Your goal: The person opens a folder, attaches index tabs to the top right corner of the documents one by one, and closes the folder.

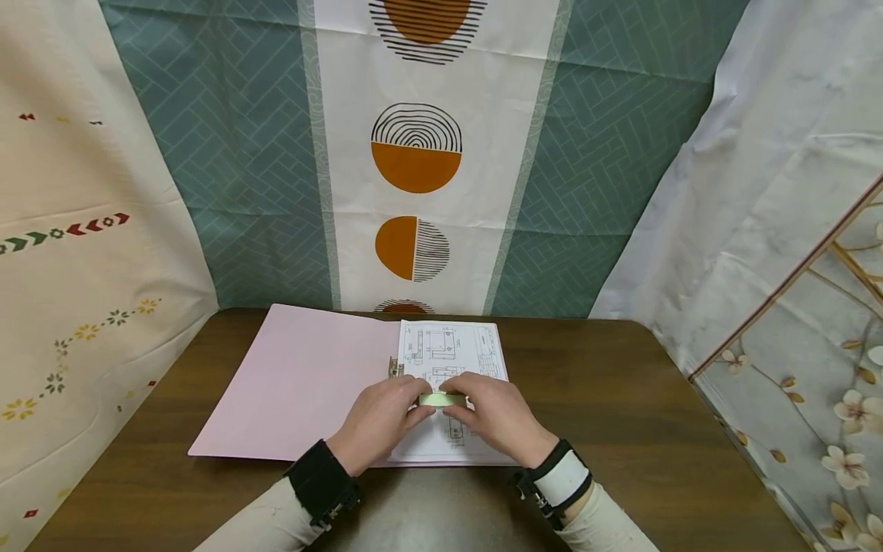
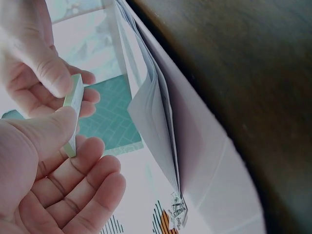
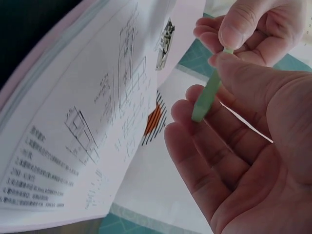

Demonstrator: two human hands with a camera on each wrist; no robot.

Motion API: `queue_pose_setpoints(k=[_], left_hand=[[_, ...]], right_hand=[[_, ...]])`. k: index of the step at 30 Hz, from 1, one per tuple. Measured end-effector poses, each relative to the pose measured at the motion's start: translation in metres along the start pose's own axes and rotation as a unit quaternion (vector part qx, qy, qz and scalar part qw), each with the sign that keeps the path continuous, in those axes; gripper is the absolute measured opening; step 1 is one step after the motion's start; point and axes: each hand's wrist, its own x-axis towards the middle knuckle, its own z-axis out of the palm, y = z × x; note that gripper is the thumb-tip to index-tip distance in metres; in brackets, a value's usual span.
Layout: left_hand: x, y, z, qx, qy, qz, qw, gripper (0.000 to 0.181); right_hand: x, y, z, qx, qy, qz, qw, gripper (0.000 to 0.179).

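Both hands pinch a small light green pad that looks like a stack of sticky notes. My left hand holds its left end between thumb and fingers, and my right hand holds the right end the same way. The pad is above printed drawing sheets in an open pink folder. In the right wrist view the pad shows a green edge; in the left wrist view its face looks whitish. Fingertips cover both its ends.
A metal clip sits at the folder's spine, left of the sheets. The folder lies on a dark brown wooden table. Patterned cloths hang behind the table and along both sides.
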Motion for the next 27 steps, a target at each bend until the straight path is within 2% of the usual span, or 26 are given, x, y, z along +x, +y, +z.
queue_pose_setpoints(k=[4,19,27], left_hand=[[0.001,-0.0007,-0.0003,0.0,0.004,-0.009,1.0,0.019],[0.0022,-0.0002,0.0001,-0.002,0.002,-0.014,0.9999,0.022],[0.0027,0.0004,-0.0005,-0.001,0.004,-0.013,0.9999,0.022]], right_hand=[[-0.0001,0.0043,-0.0032,0.012,0.004,0.013,0.9998,0.03],[0.0006,0.0083,-0.006,0.009,0.003,0.033,0.9994,0.021],[0.0007,0.0082,-0.0066,-0.009,0.036,0.008,0.9993,0.01]])
